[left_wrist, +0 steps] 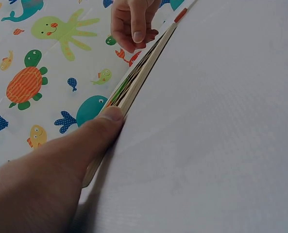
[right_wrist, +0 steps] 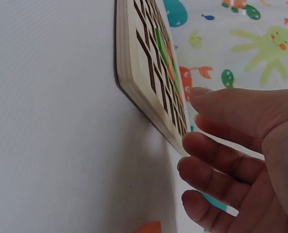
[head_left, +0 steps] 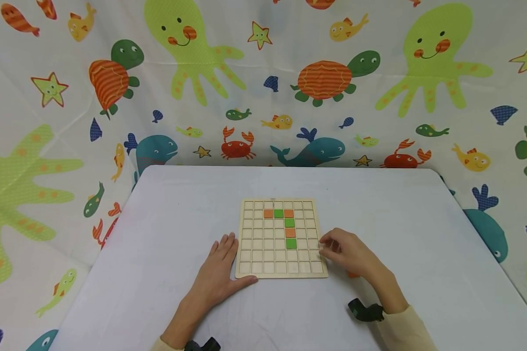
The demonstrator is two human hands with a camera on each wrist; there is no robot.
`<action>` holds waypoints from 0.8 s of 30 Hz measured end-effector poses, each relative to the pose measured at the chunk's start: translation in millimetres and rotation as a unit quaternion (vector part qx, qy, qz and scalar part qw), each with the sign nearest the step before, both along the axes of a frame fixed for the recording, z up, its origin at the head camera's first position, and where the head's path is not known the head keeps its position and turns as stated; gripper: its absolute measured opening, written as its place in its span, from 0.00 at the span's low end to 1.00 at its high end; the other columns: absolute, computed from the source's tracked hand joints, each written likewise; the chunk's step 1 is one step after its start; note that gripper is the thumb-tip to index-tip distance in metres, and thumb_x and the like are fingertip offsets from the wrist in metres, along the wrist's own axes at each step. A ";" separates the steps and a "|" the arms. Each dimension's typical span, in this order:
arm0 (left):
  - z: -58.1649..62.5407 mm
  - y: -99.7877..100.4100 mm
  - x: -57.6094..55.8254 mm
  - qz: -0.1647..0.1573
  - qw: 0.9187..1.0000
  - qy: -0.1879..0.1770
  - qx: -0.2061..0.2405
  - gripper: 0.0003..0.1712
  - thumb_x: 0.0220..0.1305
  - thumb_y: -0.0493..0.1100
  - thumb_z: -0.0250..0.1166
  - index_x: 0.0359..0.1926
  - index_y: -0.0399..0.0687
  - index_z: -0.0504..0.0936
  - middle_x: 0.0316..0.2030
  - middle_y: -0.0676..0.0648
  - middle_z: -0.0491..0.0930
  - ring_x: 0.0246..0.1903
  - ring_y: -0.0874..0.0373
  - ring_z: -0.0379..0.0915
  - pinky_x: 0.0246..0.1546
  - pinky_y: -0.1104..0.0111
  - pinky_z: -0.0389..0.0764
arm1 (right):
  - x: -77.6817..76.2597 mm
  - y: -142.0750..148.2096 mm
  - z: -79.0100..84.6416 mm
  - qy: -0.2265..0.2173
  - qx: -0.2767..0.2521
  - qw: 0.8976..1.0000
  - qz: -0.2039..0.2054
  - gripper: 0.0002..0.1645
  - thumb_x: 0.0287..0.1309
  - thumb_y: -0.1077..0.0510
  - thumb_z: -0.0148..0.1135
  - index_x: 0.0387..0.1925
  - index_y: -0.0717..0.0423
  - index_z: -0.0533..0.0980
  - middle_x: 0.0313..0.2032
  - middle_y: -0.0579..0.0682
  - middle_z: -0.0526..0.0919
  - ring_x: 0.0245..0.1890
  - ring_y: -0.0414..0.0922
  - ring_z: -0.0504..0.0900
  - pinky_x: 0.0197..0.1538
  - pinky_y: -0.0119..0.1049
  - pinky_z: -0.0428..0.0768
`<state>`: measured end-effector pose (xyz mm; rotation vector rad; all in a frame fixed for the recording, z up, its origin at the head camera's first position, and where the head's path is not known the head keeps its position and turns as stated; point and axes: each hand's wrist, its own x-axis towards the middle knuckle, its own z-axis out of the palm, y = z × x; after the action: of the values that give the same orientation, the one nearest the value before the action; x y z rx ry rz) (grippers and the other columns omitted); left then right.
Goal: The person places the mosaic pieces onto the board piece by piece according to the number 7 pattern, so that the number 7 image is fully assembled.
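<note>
A square wooden grid board (head_left: pixel 263 268) lies on the white table. Orange and green square tiles fill several cells; one green tile (head_left: pixel 291 243) is the nearest of them. My left hand (head_left: pixel 217 273) lies at the board's left side with fingers straight, its thumb (left_wrist: pixel 110 116) touching the front edge. Over the right edge, my right hand (head_left: pixel 351 251) hovers with fingers loosely bent, and nothing shows between its thumb and fingertips in the right wrist view. An orange piece (head_left: pixel 354 275) sits on the table beneath the right wrist, mostly hidden by it.
The white-covered table (head_left: pixel 180 204) extends around the board on all sides. A curtain (head_left: pixel 254 58) printed with sea animals hangs behind and beside it. Dark wrist cameras (head_left: pixel 364 310) are strapped on both wrists.
</note>
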<state>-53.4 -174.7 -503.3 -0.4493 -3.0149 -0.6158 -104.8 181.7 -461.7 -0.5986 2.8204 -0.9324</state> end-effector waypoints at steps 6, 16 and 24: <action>-0.3 -0.3 -0.2 0.000 1.000 0.001 0.003 0.63 0.52 0.76 0.66 0.74 0.34 0.62 0.76 0.37 0.57 0.77 0.42 0.50 0.78 0.48 0.56 | 2.9 6.5 -0.9 -0.016 0.010 1.000 -0.003 0.12 0.58 0.56 0.71 0.44 0.51 0.81 0.35 0.39 0.80 0.34 0.34 0.75 0.36 0.27 0.78; 1.1 -0.1 0.5 0.001 1.000 -0.003 0.008 0.64 0.52 0.75 0.67 0.74 0.34 0.61 0.76 0.37 0.56 0.78 0.43 0.49 0.78 0.48 0.55 | 7.3 21.1 -1.7 -0.008 0.018 1.000 0.005 0.13 0.57 0.55 0.72 0.44 0.51 0.81 0.39 0.41 0.81 0.36 0.35 0.75 0.40 0.30 0.78; 1.4 0.1 0.5 0.001 1.000 -0.009 0.008 0.64 0.52 0.76 0.67 0.74 0.34 0.61 0.77 0.37 0.56 0.78 0.43 0.49 0.78 0.48 0.54 | 12.6 35.2 -3.4 -0.011 0.039 0.999 -0.004 0.14 0.56 0.54 0.73 0.43 0.51 0.81 0.41 0.42 0.83 0.44 0.41 0.82 0.49 0.38 0.84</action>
<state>-52.8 -174.6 -501.9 -0.4413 -3.0250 -0.6457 -92.2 216.9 -465.1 -0.5631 2.8265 -0.8213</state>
